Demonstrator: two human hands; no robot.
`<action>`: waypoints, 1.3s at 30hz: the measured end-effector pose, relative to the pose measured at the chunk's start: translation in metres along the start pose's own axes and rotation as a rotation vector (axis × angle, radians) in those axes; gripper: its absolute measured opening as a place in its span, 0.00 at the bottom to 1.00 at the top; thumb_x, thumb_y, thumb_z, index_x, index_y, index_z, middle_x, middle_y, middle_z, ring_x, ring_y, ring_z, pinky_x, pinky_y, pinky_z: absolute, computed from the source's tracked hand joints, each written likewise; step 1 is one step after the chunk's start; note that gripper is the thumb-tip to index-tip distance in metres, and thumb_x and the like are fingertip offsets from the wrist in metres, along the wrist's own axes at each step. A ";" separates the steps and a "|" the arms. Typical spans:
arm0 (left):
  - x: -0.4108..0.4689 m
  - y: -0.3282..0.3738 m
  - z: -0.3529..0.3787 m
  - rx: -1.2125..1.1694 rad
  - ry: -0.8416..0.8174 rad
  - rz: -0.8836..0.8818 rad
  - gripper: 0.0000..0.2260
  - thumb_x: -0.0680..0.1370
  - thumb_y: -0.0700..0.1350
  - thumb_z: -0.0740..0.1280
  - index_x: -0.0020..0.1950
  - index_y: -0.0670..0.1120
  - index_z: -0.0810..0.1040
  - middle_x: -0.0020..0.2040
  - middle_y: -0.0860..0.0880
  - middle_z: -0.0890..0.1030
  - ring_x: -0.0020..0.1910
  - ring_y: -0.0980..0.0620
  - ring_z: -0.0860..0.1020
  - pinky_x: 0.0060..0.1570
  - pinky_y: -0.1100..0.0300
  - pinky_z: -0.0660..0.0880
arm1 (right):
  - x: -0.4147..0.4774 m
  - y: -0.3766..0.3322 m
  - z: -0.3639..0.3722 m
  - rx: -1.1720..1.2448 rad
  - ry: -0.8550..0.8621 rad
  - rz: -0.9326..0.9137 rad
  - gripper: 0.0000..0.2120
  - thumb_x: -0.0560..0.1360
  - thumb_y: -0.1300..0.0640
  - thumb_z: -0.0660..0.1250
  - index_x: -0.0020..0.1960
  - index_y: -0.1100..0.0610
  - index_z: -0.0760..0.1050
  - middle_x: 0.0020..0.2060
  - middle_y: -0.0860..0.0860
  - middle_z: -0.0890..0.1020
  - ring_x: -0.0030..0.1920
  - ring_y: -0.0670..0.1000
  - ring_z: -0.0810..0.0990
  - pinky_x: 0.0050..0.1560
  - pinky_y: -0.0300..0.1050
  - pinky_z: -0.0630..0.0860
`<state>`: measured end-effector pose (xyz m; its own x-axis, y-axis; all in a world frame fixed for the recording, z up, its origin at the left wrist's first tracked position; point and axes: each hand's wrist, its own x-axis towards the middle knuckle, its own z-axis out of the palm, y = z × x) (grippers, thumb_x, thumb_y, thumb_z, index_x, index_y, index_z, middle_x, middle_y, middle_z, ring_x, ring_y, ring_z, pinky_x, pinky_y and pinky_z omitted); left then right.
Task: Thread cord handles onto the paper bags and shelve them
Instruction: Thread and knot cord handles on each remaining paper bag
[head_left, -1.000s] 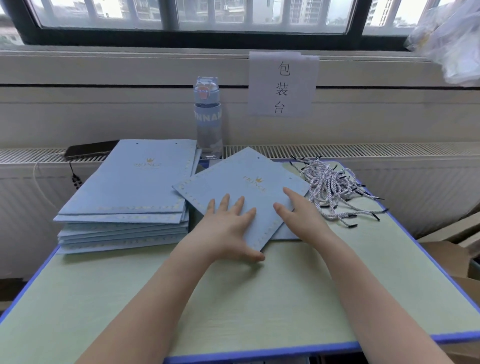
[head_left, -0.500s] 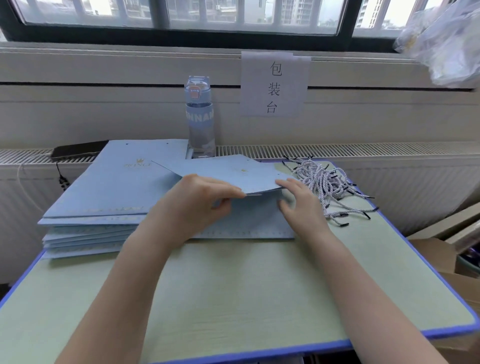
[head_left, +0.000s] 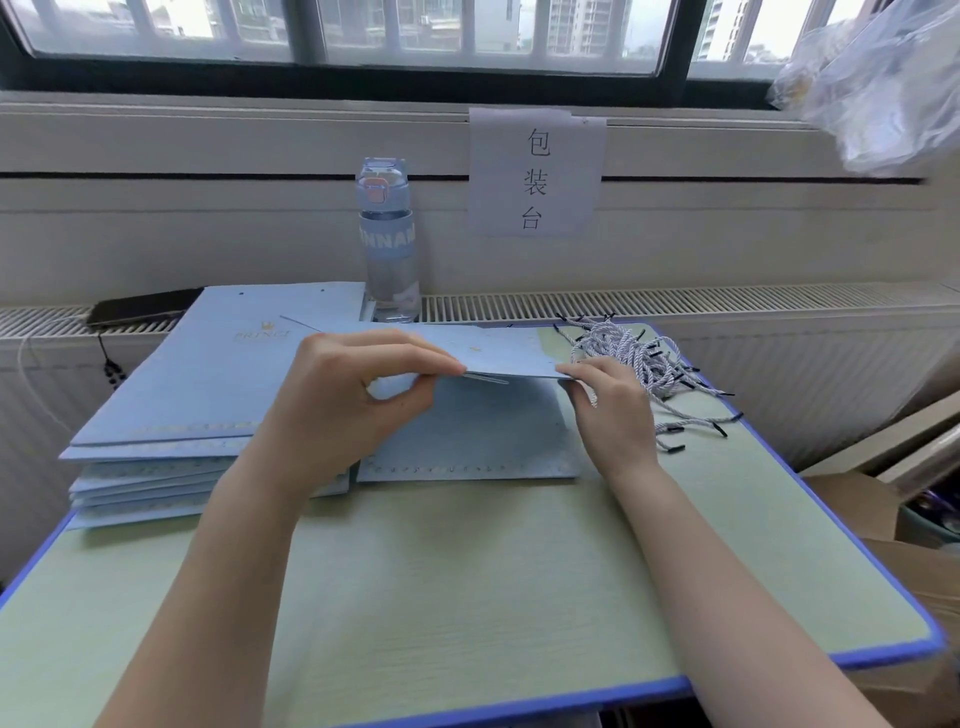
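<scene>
A light blue paper bag is held a little above the table, nearly level, its near edge toward me. My left hand pinches that edge between thumb and fingers. My right hand pinches its right corner. Under it another flat blue bag lies on the table. A stack of flat blue bags sits at the left. A heap of white twisted cord handles with black tips lies at the right, just beyond my right hand.
The pale green table has a blue rim. A clear water bottle stands at the back by the radiator. A dark phone lies on the radiator at left. Cardboard boxes sit off the table's right side.
The top bag lay flat under both palms a second ago. My hands have since taken it by its near edge and lifted it off the bag beneath.
</scene>
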<state>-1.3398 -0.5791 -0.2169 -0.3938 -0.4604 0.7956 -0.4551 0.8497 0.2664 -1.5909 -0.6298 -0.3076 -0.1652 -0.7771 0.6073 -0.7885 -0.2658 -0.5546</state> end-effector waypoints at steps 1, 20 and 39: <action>0.000 -0.003 0.000 0.022 0.021 0.014 0.07 0.73 0.35 0.69 0.46 0.43 0.84 0.43 0.51 0.83 0.44 0.57 0.80 0.51 0.62 0.77 | 0.001 -0.001 -0.001 0.027 0.068 -0.014 0.08 0.75 0.60 0.68 0.52 0.56 0.83 0.46 0.54 0.80 0.50 0.56 0.77 0.47 0.41 0.68; -0.006 0.003 0.058 0.215 0.298 -0.067 0.24 0.74 0.40 0.72 0.67 0.45 0.66 0.65 0.43 0.70 0.65 0.46 0.69 0.66 0.54 0.68 | -0.006 -0.035 -0.019 0.083 0.615 -0.391 0.02 0.73 0.64 0.72 0.43 0.62 0.83 0.35 0.55 0.77 0.35 0.53 0.72 0.43 0.38 0.70; -0.014 -0.021 0.062 0.193 0.319 -0.067 0.02 0.75 0.35 0.69 0.45 0.38 0.82 0.51 0.41 0.81 0.59 0.44 0.76 0.63 0.61 0.71 | -0.014 -0.046 -0.011 0.048 0.210 -0.618 0.18 0.72 0.70 0.56 0.56 0.63 0.80 0.51 0.58 0.82 0.52 0.57 0.79 0.52 0.51 0.76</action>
<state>-1.3748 -0.6065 -0.2673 -0.1030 -0.3841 0.9175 -0.6252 0.7425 0.2407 -1.5591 -0.6000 -0.2841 0.1941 -0.3462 0.9179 -0.7488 -0.6567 -0.0893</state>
